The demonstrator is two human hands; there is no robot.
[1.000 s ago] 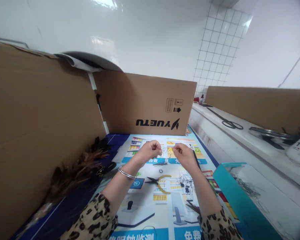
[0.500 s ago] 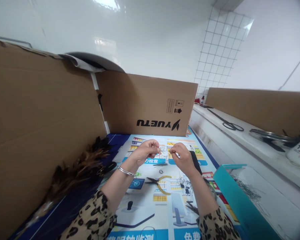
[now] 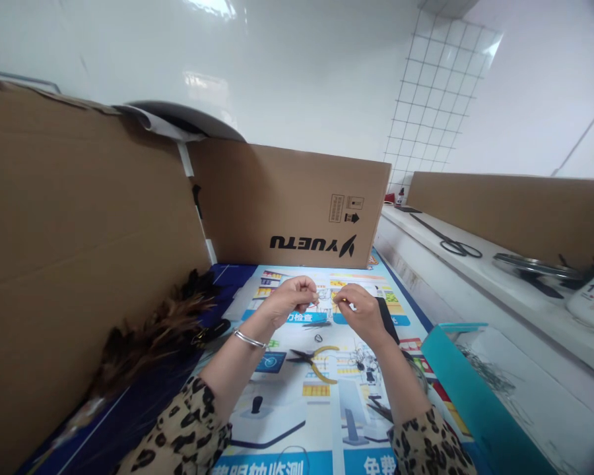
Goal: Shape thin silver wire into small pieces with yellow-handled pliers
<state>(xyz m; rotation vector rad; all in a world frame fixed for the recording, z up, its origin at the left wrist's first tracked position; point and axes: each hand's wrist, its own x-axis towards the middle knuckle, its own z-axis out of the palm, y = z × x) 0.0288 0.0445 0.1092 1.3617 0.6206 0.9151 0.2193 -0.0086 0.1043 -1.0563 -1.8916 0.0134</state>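
My left hand is raised over the far part of the printed table cover, thumb and fingers pinched on something too small to make out. Facing it, a short gap away, my right hand is also pinched, with a tiny yellowish bit at its fingertips that I cannot name. Below and between the hands lie a few thin dark pieces and a small dark loop. Nearer me rest pliers with yellow handles, their jaws pointing left.
Tangled dark wire and a dark-bladed tool lie by my right forearm. A teal box holds thin wire pieces. Brown feathers line the left. Cardboard walls the back; scissors lie on the right ledge.
Both hands keep their pinch and nearly the same place. The view has shifted very slightly; nothing on the table has visibly moved.
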